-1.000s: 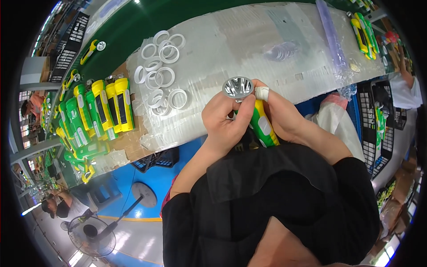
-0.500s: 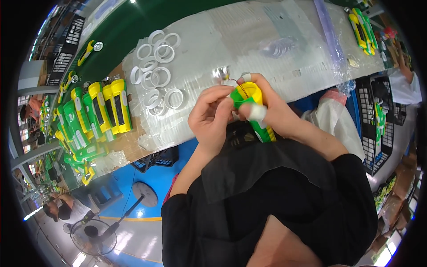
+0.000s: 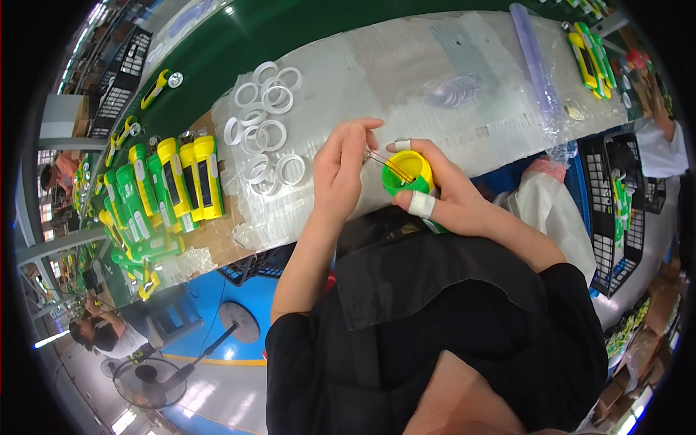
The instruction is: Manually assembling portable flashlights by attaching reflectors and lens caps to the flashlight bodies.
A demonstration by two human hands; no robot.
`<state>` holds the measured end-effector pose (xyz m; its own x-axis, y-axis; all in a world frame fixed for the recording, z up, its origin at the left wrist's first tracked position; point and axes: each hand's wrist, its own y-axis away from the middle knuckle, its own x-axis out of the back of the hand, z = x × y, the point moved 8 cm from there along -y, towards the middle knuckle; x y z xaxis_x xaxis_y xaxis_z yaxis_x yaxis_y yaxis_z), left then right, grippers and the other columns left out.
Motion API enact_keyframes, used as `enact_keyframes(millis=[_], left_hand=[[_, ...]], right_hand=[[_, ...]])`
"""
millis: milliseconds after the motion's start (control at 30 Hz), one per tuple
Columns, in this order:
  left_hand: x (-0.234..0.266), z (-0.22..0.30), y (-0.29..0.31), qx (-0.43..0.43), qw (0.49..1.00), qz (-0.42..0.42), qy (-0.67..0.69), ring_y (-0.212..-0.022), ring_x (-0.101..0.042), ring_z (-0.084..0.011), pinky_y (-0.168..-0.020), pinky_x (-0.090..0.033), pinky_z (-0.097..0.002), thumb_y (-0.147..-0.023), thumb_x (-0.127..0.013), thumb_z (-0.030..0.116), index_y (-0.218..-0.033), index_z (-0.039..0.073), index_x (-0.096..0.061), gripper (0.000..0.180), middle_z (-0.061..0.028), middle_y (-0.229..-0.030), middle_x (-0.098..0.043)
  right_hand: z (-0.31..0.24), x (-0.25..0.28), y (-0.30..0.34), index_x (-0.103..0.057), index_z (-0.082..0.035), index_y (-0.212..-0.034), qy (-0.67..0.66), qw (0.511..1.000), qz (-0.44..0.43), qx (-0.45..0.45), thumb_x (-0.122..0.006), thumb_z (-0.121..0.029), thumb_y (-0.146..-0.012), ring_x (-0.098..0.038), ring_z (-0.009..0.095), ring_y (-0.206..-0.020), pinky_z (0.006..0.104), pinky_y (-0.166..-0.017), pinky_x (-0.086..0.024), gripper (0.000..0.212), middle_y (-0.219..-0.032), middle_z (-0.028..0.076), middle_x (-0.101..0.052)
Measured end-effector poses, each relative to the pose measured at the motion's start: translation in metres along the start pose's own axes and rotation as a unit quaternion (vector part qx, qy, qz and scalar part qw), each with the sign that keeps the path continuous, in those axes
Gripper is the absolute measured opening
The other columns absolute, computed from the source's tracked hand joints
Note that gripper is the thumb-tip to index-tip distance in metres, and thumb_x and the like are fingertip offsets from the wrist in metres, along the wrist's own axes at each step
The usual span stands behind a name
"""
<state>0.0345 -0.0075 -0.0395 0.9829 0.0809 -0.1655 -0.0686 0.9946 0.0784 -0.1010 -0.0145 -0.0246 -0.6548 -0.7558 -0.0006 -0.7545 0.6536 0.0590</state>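
Observation:
My right hand point(image 3: 453, 194) is wrapped round a green and yellow flashlight housing point(image 3: 425, 174), its round open end turned up toward me. White tape covers parts of my right thumb and index finger. Thin wires point(image 3: 391, 167) rise out of the housing's opening and run left to my left hand point(image 3: 339, 170). That hand is closed, its back toward me, and the part at the wires' end is mostly hidden behind its fingers. Several white rings point(image 3: 291, 170) lie in a loose cluster on the table, left of my left hand.
Several green and yellow flashlights point(image 3: 170, 174) lie in rows at the table's left end, and a few more point(image 3: 591, 58) at far right. A rolled clear plastic sheet point(image 3: 533, 65) lies across the wrapped tabletop point(image 3: 362, 72). Black crates point(image 3: 616, 217) and a white sack point(image 3: 544, 199) stand at right.
My left hand has drawn back from the housing's opening and turned, now hiding the shiny round part seen beyond it before. The wires stretch longer between the hands, and the opening shows more fully.

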Motion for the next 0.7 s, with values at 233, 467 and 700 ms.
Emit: enact_keyframes(millis=[233,467,700], left_hand=[[-0.064,0.042,0.001,-0.359,0.862,-0.113,-0.34,-0.12,-0.054,-0.0353,-0.099,-0.039,-0.0413,-0.104,-0.021,0.047,-0.11,0.002,-0.065,0.063,-0.0149,-0.127,-0.061],[-0.071,0.024,-0.047,-0.362,0.901,-0.041,-0.236,-0.116,-0.055,-0.0346,-0.099,-0.039,-0.0423,-0.086,-0.066,0.027,-0.12,0.003,-0.061,0.042,-0.0143,-0.125,-0.061],[-0.069,-0.027,-0.111,-0.316,0.833,-0.051,-0.452,-0.112,-0.055,-0.0333,-0.094,-0.045,-0.041,-0.081,-0.076,0.021,-0.126,0.005,-0.06,0.05,-0.0148,-0.122,-0.061]], right_hand=[[0.02,0.017,-0.003,-0.041,-0.002,-0.132,-0.124,0.99,0.045,0.04,-0.061,-0.024,-0.098,-0.053,0.012,-0.102,0.0258,-0.083,-0.046,0.045,-0.114,0.008,-0.054],[0.027,0.05,0.01,-0.042,-0.007,-0.134,-0.224,0.968,0.11,0.002,-0.053,-0.03,-0.101,-0.06,0.015,-0.075,0.0277,-0.067,-0.048,0.042,-0.096,0.007,-0.059],[0.027,0.081,0.03,-0.045,-0.004,-0.129,-0.187,0.964,0.185,0.029,-0.057,-0.038,-0.097,-0.059,0.017,-0.07,0.0284,-0.062,-0.047,0.049,-0.088,0.011,-0.059]])
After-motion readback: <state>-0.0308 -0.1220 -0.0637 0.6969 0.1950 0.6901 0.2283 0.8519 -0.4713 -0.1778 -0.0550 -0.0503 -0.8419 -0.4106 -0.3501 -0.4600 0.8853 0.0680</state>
